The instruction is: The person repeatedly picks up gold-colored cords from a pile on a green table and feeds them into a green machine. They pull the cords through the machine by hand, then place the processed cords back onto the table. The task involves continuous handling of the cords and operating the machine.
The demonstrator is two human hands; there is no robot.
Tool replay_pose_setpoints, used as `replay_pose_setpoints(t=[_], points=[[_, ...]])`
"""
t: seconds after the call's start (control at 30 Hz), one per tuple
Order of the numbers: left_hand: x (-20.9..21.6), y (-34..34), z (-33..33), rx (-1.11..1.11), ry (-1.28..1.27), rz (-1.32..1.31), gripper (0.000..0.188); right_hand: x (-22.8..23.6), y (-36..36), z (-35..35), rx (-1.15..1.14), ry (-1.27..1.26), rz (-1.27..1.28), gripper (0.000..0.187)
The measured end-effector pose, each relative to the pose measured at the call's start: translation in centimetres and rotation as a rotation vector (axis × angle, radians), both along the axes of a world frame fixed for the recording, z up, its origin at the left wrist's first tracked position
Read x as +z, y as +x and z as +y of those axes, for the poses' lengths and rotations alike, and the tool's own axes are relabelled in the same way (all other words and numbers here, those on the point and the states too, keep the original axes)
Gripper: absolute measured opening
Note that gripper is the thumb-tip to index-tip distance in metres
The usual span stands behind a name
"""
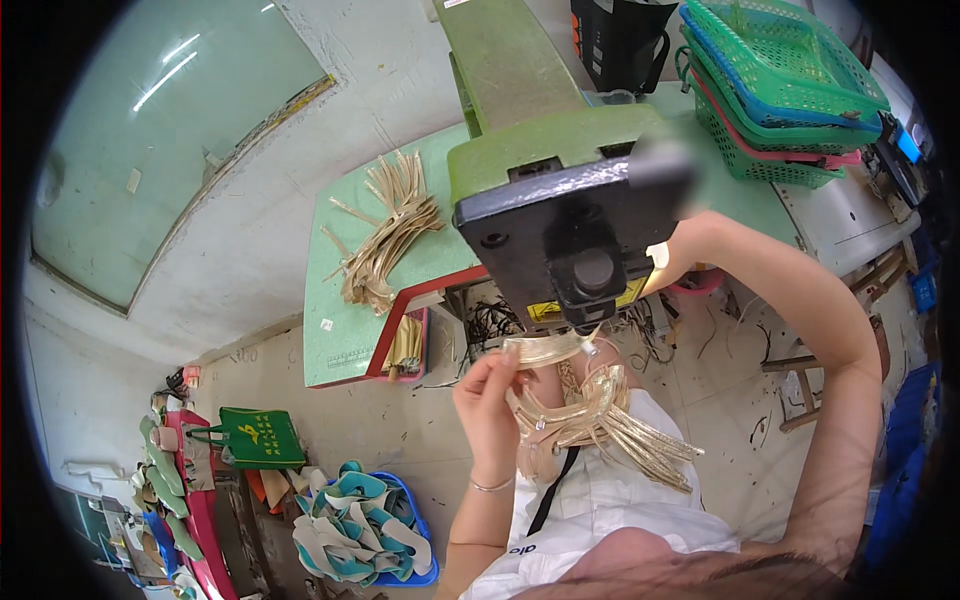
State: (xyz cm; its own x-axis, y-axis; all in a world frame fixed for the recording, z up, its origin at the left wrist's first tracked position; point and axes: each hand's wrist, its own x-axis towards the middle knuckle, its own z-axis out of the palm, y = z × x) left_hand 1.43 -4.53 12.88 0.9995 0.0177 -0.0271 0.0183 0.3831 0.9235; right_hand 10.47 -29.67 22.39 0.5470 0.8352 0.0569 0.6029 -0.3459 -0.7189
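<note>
My left hand [488,396] is closed, thumb and fingers pinching one end of a pale gold strap [545,350]. The strap's other end reaches under the black head of a green machine [590,240]. Across my lap lies a bundle of shiny gold straps [600,415], with small clear bits among them. My right arm [800,280] bends round the machine's right side; that hand is hidden behind the head, fingers out of sight. On the green table [335,350], left of the machine, rests a larger pile of gold straps [395,235].
Stacked plastic baskets [780,90] stand at the back right, beside a black bag [620,45]. At the lower left are a blue basket [425,540] of teal and white pieces and a green bag [262,438]. A wooden stool [800,390] is at right. Scraps litter the floor.
</note>
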Motion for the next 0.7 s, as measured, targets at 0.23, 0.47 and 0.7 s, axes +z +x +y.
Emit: replay_pose_setpoints(t=[0.23,0.47,0.7], points=[[-1.5,4.0,2.9,0.039,-0.463,0.062,0.014,3.5,-2.3,1.3,-0.260,-0.289,0.209,0.040],[-6.5,4.6,0.7,-0.150,-0.555,0.127,0.027,2.1,-1.9,0.7,-0.192,-0.204,0.120,0.041],[0.5,-0.3,-6.7,-0.446,-0.157,-0.043,0.019,1.5,-2.6,2.2,-0.150,-0.143,0.048,0.047]])
